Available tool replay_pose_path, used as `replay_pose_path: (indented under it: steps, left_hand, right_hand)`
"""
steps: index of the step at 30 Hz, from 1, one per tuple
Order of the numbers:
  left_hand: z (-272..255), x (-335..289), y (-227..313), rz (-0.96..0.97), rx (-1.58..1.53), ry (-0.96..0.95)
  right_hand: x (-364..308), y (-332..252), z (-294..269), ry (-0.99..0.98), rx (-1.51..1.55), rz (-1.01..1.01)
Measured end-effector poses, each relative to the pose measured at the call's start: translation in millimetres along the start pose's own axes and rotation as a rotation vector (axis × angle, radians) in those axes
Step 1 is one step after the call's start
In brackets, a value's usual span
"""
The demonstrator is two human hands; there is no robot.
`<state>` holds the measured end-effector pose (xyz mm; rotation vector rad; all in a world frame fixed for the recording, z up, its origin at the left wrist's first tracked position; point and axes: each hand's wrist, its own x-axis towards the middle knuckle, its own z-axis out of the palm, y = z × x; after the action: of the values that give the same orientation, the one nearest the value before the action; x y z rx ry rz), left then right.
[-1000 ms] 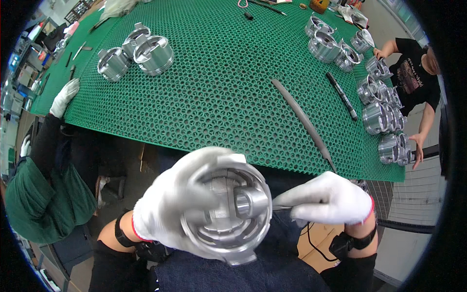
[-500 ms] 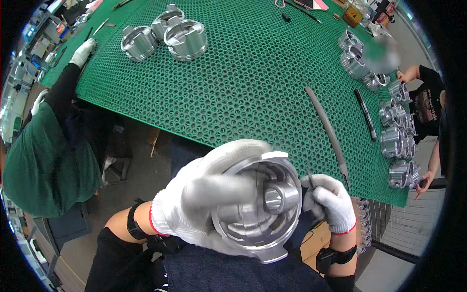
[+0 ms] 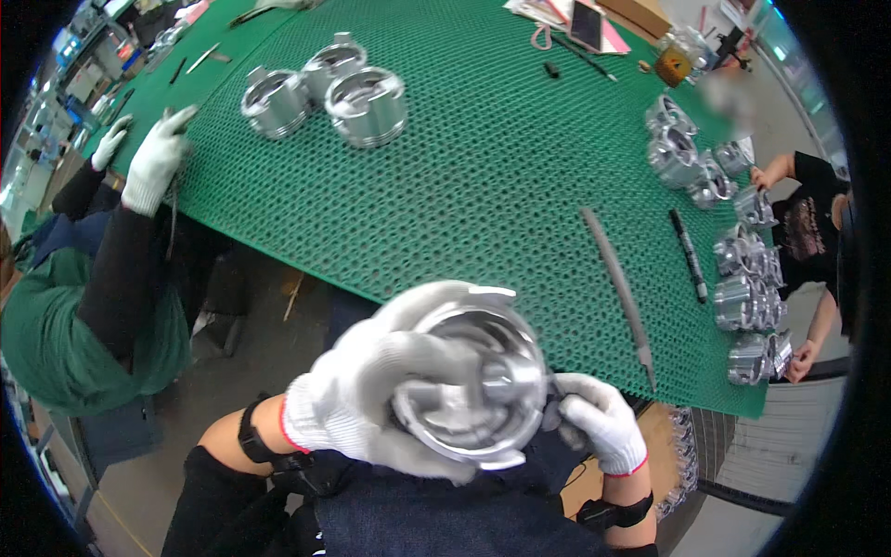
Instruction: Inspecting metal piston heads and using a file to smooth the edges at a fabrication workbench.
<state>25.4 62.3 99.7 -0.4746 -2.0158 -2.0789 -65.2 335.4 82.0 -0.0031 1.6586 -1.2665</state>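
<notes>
"Grip?"
"Left hand clasps the metal piston near the green mat; whether the right hand, just beside it, pinches something, I cannot tell."
"And handling?"
"Probably heavy, stiff, slippery; hold around its outside."

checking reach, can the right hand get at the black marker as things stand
Probably yes: the black marker lies uncovered, with only the long grey tool, flat on the green mat, between it and the right hand.
</notes>
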Motion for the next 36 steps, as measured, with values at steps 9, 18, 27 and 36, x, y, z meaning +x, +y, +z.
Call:
replay_pose_path:
  steps: [9,18,27,36]
  left_hand:
    - [-95,-12,-52,0.106,1.046,0.553]
    - [-126,-28,-78,0.02,1.044,0.698]
    - [-31,-7,-23,0.273,0.582,0.377]
    - [53,36,-22,-0.414,-0.718,0.078]
  right_hand:
    - [-25,-14,-26,0.053,-0.413,-0.336]
    - [-19,-14,-179,1.193,-0.346,-0.487]
    - [-54,1,-147,1.116,-0.529,-0.554]
    - [-26,-39,-13,0.095,-0.552,-1.088]
